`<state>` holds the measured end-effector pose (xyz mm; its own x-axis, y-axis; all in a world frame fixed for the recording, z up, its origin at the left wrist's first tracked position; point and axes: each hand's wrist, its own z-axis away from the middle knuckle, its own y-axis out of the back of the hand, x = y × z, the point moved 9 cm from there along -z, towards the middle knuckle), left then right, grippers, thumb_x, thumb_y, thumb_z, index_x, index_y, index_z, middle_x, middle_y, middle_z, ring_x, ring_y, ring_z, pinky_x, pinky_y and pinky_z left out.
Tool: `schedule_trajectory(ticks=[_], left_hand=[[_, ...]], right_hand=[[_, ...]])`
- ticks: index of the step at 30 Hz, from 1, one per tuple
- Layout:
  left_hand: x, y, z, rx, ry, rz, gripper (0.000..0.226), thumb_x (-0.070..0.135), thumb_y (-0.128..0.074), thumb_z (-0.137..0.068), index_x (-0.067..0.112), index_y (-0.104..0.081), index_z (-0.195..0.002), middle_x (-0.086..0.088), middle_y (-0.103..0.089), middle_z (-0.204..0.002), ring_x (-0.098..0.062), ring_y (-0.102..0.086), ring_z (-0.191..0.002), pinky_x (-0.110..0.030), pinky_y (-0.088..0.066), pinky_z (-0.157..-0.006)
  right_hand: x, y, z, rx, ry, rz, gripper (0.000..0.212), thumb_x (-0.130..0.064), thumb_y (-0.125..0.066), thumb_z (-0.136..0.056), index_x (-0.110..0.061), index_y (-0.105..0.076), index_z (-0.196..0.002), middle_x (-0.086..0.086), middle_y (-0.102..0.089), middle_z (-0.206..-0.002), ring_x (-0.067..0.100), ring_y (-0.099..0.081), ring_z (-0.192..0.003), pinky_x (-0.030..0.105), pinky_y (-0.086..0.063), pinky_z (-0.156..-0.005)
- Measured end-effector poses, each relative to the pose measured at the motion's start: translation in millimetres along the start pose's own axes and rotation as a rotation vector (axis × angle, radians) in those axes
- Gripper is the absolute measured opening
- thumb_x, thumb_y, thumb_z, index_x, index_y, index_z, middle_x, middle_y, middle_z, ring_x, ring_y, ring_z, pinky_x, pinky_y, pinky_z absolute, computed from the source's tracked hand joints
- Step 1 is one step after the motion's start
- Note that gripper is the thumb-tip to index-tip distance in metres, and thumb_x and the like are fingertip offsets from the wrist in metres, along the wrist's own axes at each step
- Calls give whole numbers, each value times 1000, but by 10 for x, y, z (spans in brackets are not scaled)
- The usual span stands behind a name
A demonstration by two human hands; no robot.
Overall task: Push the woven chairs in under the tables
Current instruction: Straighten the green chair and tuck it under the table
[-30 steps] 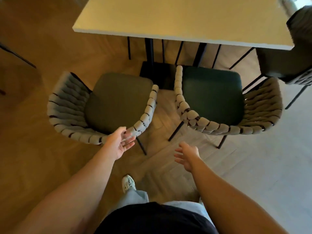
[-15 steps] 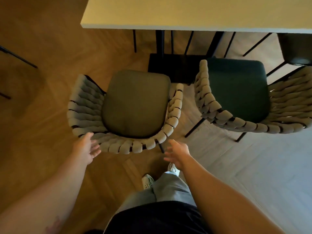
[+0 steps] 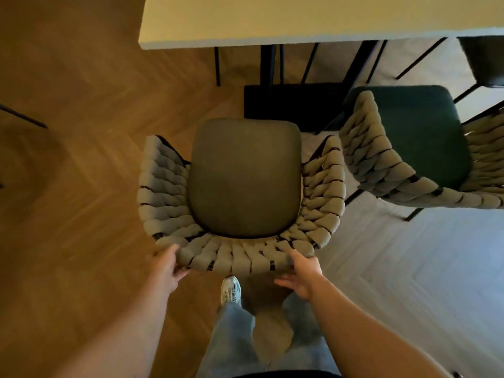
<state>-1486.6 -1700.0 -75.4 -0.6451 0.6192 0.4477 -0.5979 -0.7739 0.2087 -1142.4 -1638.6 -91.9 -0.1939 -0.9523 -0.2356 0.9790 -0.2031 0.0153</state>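
A woven chair [image 3: 321,195] with a grey-brown seat cushion stands directly in front of me, its seat facing the pale table [image 3: 300,20] and wholly clear of the table's edge. My left hand [image 3: 166,268] grips the left end of its woven backrest, thumb on top. My right hand [image 3: 301,275] holds the backrest's right end, fingers curled under the rim. A second woven chair [image 3: 381,170] with a dark green cushion stands to the right, angled, also out from under the table.
The table's black legs and dark base plate [image 3: 289,99] lie under the tabletop ahead of the chair. Another dark chair [image 3: 482,61] sits at the far right. My shoe [image 3: 231,290] is just behind the backrest. Black legs of other furniture [image 3: 21,117] show at left.
I have stepped in behind the left chair. Both hands moved forward from the air onto its backrest and took hold. The chair now sits squarely in front of me.
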Motion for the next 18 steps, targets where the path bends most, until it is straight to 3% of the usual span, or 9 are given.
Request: schedule_trajectory(ticks=[3, 5, 10, 15, 18], left_hand=[[171, -5, -241, -128, -38, -14, 84, 7, -66, -93, 47, -20, -151, -16, -44, -146, -51, -55, -119, -75, -51, -79], [182, -32, -305, -200, -25, -35, 83, 2, -62, -94, 50, -22, -149, -16, -42, -150, -51, -54, -122, -81, -45, -80], [211, -127, -360, -251, -36, -58, 79, -1, -56, -97, 49, -23, -149, -13, -48, -146, -48, -55, -122, -80, -43, -84], [267, -425, -293, -271, -40, -44, 78, -3, -54, -97, 49, -25, -148, -17, -46, -148, -47, -58, -118, -79, -46, -81], [269, -665, -253, -273, -20, -25, 82, -4, -54, -96, 52, -23, -148, -19, -44, -149, -49, -58, -117, -80, -45, -81]], right_hand=[[135, -143, -154, 110, 9, -137, 48, -24, -67, -94, -28, -39, -132, 14, -56, -125, 39, -66, -92, 54, -61, -61], [165, -169, -206, 172, 8, -165, 49, -25, -71, -91, -27, -41, -129, 15, -58, -125, 40, -65, -90, 60, -61, -61], [36, -183, -195, 206, 16, -159, 50, -22, -71, -91, -24, -41, -131, 17, -56, -129, 46, -64, -107, 68, -58, -62], [-291, -88, -259, 199, 42, -145, 53, -20, -69, -93, -22, -38, -136, 18, -55, -131, 46, -64, -109, 53, -59, -50], [-571, 14, -318, 180, 68, -161, 50, -19, -69, -93, -18, -41, -134, 18, -57, -129, 45, -64, -110, 53, -58, -51]])
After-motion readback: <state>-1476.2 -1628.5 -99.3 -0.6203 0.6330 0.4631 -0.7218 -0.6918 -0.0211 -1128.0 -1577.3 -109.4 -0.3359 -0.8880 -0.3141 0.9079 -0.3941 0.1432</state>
